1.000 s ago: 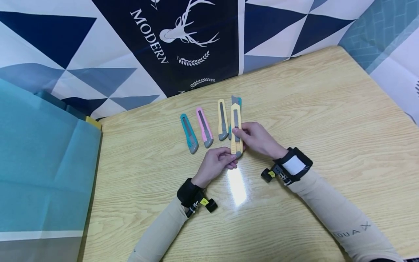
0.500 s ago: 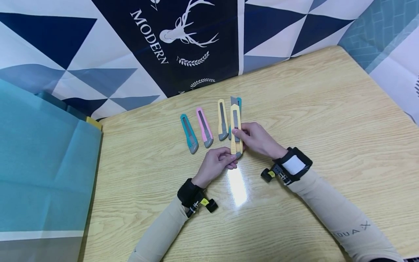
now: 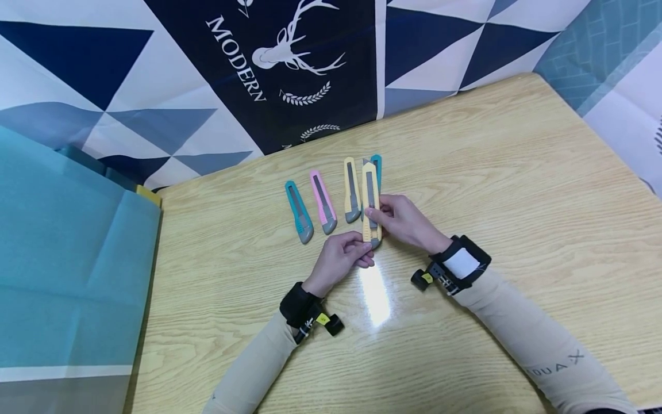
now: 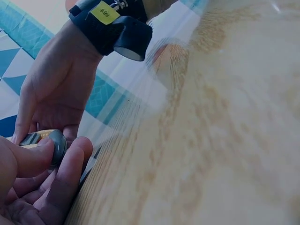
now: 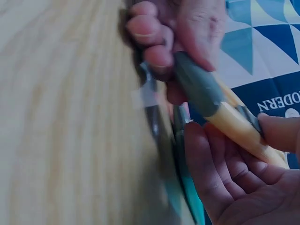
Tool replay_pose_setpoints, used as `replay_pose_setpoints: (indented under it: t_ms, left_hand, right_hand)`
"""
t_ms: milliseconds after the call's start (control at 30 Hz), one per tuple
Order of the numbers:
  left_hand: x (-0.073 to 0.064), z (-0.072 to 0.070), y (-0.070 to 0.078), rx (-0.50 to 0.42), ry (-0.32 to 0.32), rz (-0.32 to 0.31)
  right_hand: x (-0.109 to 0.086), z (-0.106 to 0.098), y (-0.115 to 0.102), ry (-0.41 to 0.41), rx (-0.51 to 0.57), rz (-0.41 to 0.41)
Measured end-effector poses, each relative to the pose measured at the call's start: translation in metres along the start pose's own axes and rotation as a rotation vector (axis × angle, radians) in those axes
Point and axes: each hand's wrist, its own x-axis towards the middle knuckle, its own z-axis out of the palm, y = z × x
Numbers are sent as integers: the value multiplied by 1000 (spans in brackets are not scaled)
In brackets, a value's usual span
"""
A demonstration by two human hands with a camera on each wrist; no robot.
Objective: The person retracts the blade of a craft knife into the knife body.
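Note:
A yellow utility knife [image 3: 366, 192] is held off the table in both hands, its blade tip showing a little past the front end. My left hand [image 3: 338, 260] pinches its grey end cap [image 4: 58, 146] between thumb and fingers. My right hand [image 3: 408, 223] grips the body from the right, the thumb lying on the dark slider [image 5: 251, 119] and the fingers underneath. Behind the held knife lies a teal utility knife [image 3: 378, 165], partly covered. Left of it, another yellow utility knife [image 3: 348, 184], a pink one [image 3: 322, 195] and a teal one [image 3: 297, 207] rest on the tabletop.
The wooden table [image 3: 491, 172] extends to both sides of the hands. Along its back edge hangs a patterned cloth [image 3: 331, 52] with a deer print. A blue-covered block [image 3: 72, 259] borders the left side. Each wrist wears a black strap with a small camera.
The right thumb has slid slightly toward the grey end, and less of the blade sticks out. The held knife has shifted a little left. The left hand and the knives on the table stay put.

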Motion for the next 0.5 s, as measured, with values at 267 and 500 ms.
replay_pose_setpoints:
  t_ms: [267, 500]
  left_hand:
    - [-5, 2, 18, -29, -3, -7]
    - [-8, 3, 26, -28, -2, -1]
  right_hand:
    - [0, 0, 3, -19, 71, 4]
    - [-1, 2, 1, -62, 120, 88]
